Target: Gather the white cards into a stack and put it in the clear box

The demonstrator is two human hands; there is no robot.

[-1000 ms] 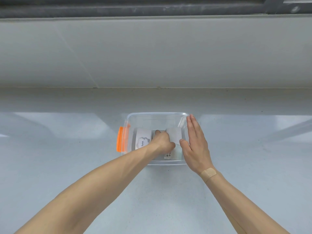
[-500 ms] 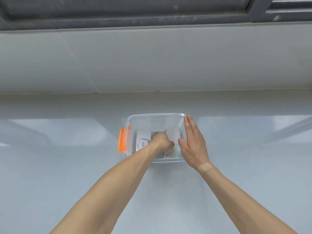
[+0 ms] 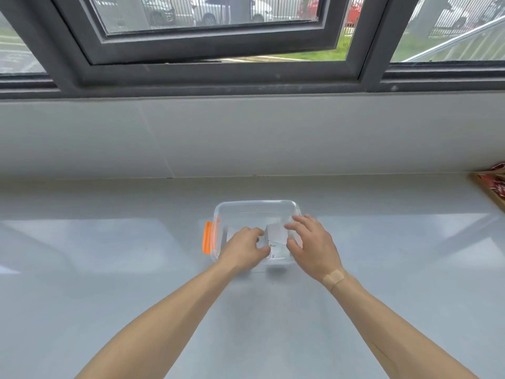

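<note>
The clear box [image 3: 257, 207] with an orange latch [image 3: 207, 242] stands on the pale grey counter. White cards [image 3: 277, 235] lie inside it, the top one tilted, with a printed card below near the front wall. My left hand [image 3: 244, 248] reaches into the box with curled fingers and its thumb closed on the left side of the cards. Over the box's right side, my right hand [image 3: 311, 247] has its fingers spread, and its thumb and fingertips touch the right edge of the top card. The hands hide part of the cards.
A wooden tray [image 3: 492, 187] with red items sits at the far right edge of the counter. Behind the box rises a pale tiled wall below a dark-framed window [image 3: 207, 47].
My right hand left the box's outer right wall and came over the box, fingers spread onto the cards. The left hand lifted slightly. The view tilted up, showing the window.
</note>
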